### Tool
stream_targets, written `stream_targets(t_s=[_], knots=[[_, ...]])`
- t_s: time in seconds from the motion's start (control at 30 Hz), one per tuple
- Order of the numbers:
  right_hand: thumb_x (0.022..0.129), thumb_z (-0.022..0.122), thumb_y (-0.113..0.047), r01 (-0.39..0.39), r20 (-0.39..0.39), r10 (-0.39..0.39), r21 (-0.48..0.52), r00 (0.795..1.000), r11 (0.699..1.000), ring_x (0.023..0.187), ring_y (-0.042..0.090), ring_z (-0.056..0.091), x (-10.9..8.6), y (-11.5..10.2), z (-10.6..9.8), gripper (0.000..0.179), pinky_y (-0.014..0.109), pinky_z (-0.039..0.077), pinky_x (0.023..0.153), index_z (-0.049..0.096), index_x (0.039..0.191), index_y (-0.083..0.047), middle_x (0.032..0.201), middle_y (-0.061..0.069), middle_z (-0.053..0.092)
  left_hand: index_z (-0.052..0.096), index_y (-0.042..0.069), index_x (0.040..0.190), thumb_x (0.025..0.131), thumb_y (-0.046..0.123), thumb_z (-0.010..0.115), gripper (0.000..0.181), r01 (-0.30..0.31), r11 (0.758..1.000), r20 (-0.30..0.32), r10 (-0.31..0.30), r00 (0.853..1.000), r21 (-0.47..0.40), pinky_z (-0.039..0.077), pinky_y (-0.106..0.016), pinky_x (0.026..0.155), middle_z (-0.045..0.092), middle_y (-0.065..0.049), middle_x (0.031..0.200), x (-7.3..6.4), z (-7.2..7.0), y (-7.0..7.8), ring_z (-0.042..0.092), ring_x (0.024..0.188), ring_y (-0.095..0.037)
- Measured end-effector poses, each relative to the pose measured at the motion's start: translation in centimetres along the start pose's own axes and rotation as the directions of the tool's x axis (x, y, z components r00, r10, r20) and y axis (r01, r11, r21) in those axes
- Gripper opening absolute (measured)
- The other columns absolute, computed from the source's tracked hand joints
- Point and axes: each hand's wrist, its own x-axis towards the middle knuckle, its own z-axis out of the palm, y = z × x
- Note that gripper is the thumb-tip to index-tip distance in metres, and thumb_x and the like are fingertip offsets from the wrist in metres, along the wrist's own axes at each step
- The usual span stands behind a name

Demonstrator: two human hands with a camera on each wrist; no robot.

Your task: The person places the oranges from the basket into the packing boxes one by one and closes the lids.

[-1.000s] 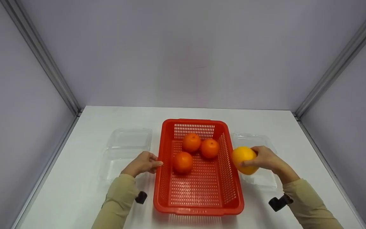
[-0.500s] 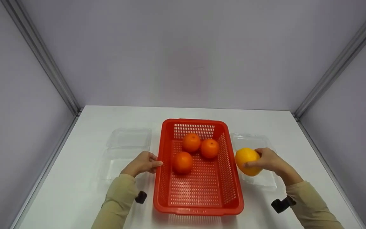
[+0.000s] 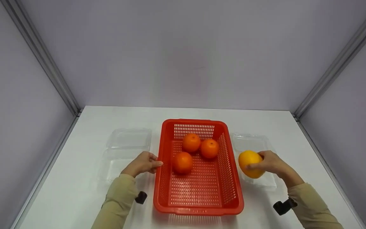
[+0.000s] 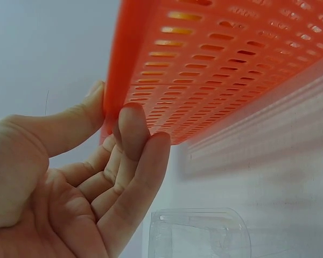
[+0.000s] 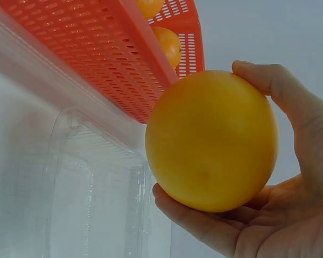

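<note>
In the head view, a red perforated plastic basket stands in the middle with three oranges inside, one of them a nearer orange. My left hand pinches the basket's left rim, thumb on its outer face and fingers curled beneath. Right of the basket, my right hand grips a yellowish orange between thumb and fingers. The right wrist view has this orange up close, overlapping the basket's side. Below it sits a clear plastic container, which the hand and fruit partly cover.
Another clear container lies opened out on the white table, left of the basket and partly behind my left hand. Grey-white walls enclose the table at the back and both sides.
My right hand has moved the orange away from the basket's right rim, to the right and slightly toward me, over the clear container. The left hand and basket stay in place.
</note>
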Motion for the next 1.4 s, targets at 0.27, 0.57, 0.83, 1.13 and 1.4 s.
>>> stream_targets(t_s=[0.27, 0.57, 0.83, 1.13, 1.4], knots=[[0.077, 0.073, -0.035, -0.008, 0.009, 0.008, 0.019, 1.0, 1.0, 0.08, 0.018, 0.058, 0.1, 0.6, -0.2, 0.059, 0.026, 0.048, 0.07, 0.059, 0.112, 0.01, 0.096, 0.015, 0.067, 0.057, -0.013, 0.112, 0.093, 0.012, 0.063, 0.032, -0.017, 1.0, 0.017, 0.017, 1.0, 0.015, 0.061, -0.04, 0.077, 0.071, -0.018, 0.09, 0.0, -0.2, -0.1, 0.062, 0.062, -0.009], [0.078, 0.073, -0.038, -0.03, 0.01, 0.03, 0.004, 1.0, 1.0, 0.081, 0.019, 0.059, 0.2, 1.2, -0.1, 0.059, 0.027, 0.049, 0.072, 0.059, 0.112, 0.009, 0.097, 0.015, 0.067, 0.058, -0.013, 0.11, 0.092, 0.012, 0.063, 0.031, -0.022, 0.999, 0.012, 0.022, 1.0, 0.026, 0.062, -0.036, 0.074, 0.071, -0.021, 0.091, -0.1, -0.2, 0.0, 0.061, 0.062, -0.009], [0.079, 0.073, -0.038, -0.045, 0.0, 0.045, 0.008, 0.999, 0.999, 0.08, 0.019, 0.059, 0.4, 2.0, 0.1, 0.06, 0.028, 0.051, 0.072, 0.058, 0.111, 0.01, 0.095, 0.015, 0.066, 0.059, -0.012, 0.107, 0.092, 0.012, 0.063, 0.029, -0.016, 1.0, 0.005, 0.016, 1.0, 0.016, 0.061, -0.04, 0.076, 0.072, -0.02, 0.091, 0.0, -0.1, -0.2, 0.062, 0.061, -0.009], [0.078, 0.073, -0.039, -0.056, 0.001, 0.056, 0.024, 0.998, 0.998, 0.078, 0.018, 0.058, 0.6, 2.8, 0.2, 0.057, 0.026, 0.049, 0.068, 0.06, 0.107, 0.009, 0.091, 0.011, 0.066, 0.057, -0.013, 0.11, 0.092, 0.012, 0.063, 0.031, -0.016, 1.0, 0.006, 0.015, 1.0, 0.015, 0.061, -0.04, 0.076, 0.072, -0.02, 0.092, 0.1, -0.1, -0.3, 0.062, 0.063, -0.009], [0.077, 0.074, -0.04, -0.074, 0.0, 0.074, 0.028, 0.997, 0.997, 0.077, 0.017, 0.058, 0.8, 3.2, 0.4, 0.058, 0.026, 0.049, 0.067, 0.06, 0.105, 0.009, 0.09, 0.011, 0.067, 0.059, -0.013, 0.108, 0.092, 0.012, 0.063, 0.029, -0.031, 0.999, 0.012, 0.03, 0.999, 0.021, 0.062, -0.037, 0.073, 0.072, -0.02, 0.089, 0.0, 0.0, -0.2, 0.062, 0.06, -0.008]])
